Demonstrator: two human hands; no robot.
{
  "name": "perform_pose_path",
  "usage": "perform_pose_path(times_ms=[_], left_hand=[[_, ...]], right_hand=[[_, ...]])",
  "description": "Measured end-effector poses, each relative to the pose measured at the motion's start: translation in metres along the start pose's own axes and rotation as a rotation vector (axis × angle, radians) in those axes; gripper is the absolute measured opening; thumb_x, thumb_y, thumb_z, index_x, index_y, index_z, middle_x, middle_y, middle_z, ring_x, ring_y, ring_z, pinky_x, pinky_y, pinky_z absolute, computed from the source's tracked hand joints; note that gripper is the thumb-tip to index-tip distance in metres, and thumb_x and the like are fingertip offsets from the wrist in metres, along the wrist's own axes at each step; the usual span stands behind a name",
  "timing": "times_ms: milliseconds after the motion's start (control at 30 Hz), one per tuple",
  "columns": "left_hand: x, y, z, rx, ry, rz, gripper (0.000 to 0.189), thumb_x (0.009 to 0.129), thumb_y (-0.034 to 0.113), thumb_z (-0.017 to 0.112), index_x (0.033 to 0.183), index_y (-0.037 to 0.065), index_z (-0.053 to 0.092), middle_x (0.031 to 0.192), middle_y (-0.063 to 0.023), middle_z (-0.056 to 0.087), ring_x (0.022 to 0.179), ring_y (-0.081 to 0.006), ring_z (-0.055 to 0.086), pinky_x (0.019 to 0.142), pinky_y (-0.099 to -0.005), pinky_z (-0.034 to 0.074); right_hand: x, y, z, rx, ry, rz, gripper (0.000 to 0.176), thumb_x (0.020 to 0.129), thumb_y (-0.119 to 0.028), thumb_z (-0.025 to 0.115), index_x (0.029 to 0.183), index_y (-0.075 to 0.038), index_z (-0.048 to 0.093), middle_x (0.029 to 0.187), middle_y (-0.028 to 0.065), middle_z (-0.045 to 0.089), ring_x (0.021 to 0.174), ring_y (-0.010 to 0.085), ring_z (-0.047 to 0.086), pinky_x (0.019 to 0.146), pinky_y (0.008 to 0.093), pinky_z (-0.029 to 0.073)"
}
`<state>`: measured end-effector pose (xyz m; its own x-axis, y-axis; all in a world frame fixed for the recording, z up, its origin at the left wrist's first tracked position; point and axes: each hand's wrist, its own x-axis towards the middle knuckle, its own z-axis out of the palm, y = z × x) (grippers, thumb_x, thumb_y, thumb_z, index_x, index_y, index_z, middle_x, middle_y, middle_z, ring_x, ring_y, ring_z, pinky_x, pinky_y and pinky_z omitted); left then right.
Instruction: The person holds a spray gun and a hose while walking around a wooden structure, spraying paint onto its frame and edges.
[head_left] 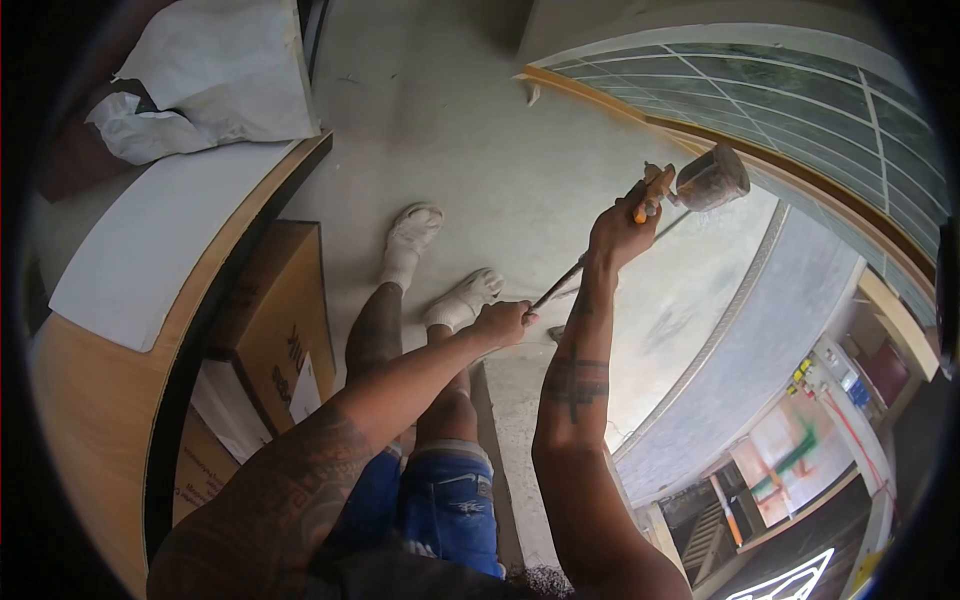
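Note:
My right hand (622, 238) is wrapped round the handle of a spray gun (655, 192), held up at arm's length. A stained cup (713, 180) is fixed to the gun and overlaps the orange-brown edge (600, 97) of a panel in this view. Lower and to the left, my left hand (503, 325) is closed on a dark hose (556, 288), which runs up toward the right forearm. That forearm partly hides the hose.
A panel with a pale line grid (800, 105) curves across the upper right. At left stands a wood-edged table (90, 400) bearing a white sheet (170, 240), with cardboard boxes (280, 330) below. A pale slab (690, 300) lies right of my feet; cluttered shelving (790, 460) fills the lower right.

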<state>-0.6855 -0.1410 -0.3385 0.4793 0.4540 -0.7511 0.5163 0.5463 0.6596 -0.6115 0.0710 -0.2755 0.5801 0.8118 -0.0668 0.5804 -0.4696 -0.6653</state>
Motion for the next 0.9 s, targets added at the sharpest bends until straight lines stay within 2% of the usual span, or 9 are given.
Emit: perform_pose_path(times_ms=[200,400,500,567,633,700,767,833,900], left_hand=[[0.004,-0.014,0.011,-0.003,0.001,0.002,0.044,0.106,0.045,0.045,0.120,0.009,0.065,0.107,-0.0177,0.074,0.103,-0.0396,0.069,0.089,-0.0559,0.050],[-0.001,0.000,0.012,0.045,-0.003,0.023,0.043,0.106,0.045,0.046,0.122,0.011,0.065,0.107,-0.0172,0.074,0.104,-0.0379,0.070,0.090,-0.0563,0.050],[-0.013,0.020,0.011,0.052,0.000,0.068,0.037,0.103,0.043,0.051,0.124,0.015,0.065,0.109,-0.0161,0.074,0.104,-0.0364,0.070,0.091,-0.0559,0.050],[-0.028,0.035,0.016,0.079,0.017,0.138,0.033,0.101,0.039,0.057,0.125,0.019,0.066,0.110,-0.0148,0.074,0.105,-0.0355,0.070,0.091,-0.0553,0.050],[-0.045,0.051,0.024,0.159,0.033,0.257,0.031,0.098,0.035,0.062,0.125,0.022,0.066,0.111,-0.0131,0.074,0.105,-0.0349,0.070,0.092,-0.0543,0.051],[-0.069,0.073,0.029,0.178,-0.111,0.393,0.032,0.094,0.029,0.067,0.126,0.025,0.066,0.114,-0.0110,0.073,0.107,-0.0348,0.069,0.093,-0.0526,0.052],[-0.091,0.086,0.040,0.327,-0.217,0.517,0.034,0.092,0.027,0.068,0.125,0.022,0.067,0.119,-0.0100,0.071,0.112,-0.0336,0.067,0.093,-0.0518,0.052],[-0.116,0.111,0.044,0.487,-0.275,0.588,0.033,0.091,0.027,0.069,0.123,0.019,0.067,0.123,-0.0083,0.069,0.117,-0.0322,0.065,0.094,-0.0521,0.052],[-0.140,0.141,0.038,0.613,-0.312,0.651,0.033,0.091,0.028,0.068,0.122,0.016,0.068,0.123,-0.0075,0.069,0.119,-0.0315,0.064,0.095,-0.0518,0.052]], right_hand=[[-0.005,0.009,0.003,-0.017,0.031,-0.017,0.036,0.105,-0.029,0.058,0.112,0.005,0.066,0.082,0.0100,0.069,0.076,0.0206,0.064,0.075,0.0343,0.052],[-0.014,-0.014,-0.027,0.042,0.093,-0.063,0.029,0.105,-0.021,0.059,0.120,0.002,0.061,0.091,0.0110,0.070,0.074,0.0179,0.062,0.070,0.0329,0.051],[-0.028,-0.027,-0.063,0.163,0.239,-0.225,0.025,0.104,-0.017,0.060,0.121,0.002,0.061,0.089,0.0090,0.069,0.074,0.0152,0.062,0.068,0.0308,0.051],[-0.051,-0.047,-0.107,0.074,0.221,-0.181,0.023,0.104,-0.014,0.059,0.121,0.001,0.061,0.090,0.0089,0.069,0.076,0.0135,0.062,0.067,0.0299,0.051],[-0.076,-0.083,-0.157,0.176,0.111,0.092,0.022,0.104,-0.012,0.058,0.121,0.001,0.061,0.089,0.0096,0.068,0.079,0.0137,0.063,0.068,0.0301,0.051],[-0.092,-0.100,-0.207,-0.006,0.211,-0.187,0.022,0.104,-0.010,0.057,0.122,0.002,0.060,0.088,0.0088,0.067,0.074,0.0141,0.061,0.065,0.0297,0.050],[-0.107,-0.120,-0.260,0.032,0.238,-0.291,0.023,0.103,-0.009,0.056,0.122,0.004,0.059,0.091,0.0080,0.067,0.069,0.0158,0.060,0.063,0.0296,0.049],[-0.122,-0.126,-0.314,0.128,0.196,-0.177,0.027,0.104,-0.011,0.056,0.126,0.005,0.057,0.097,0.0095,0.070,0.063,0.0141,0.060,0.058,0.0281,0.049],[-0.131,-0.166,-0.367,0.412,0.171,0.021,0.030,0.106,-0.022,0.057,0.123,0.003,0.060,0.090,0.0078,0.069,0.056,0.0097,0.055,0.051,0.0255,0.047]])
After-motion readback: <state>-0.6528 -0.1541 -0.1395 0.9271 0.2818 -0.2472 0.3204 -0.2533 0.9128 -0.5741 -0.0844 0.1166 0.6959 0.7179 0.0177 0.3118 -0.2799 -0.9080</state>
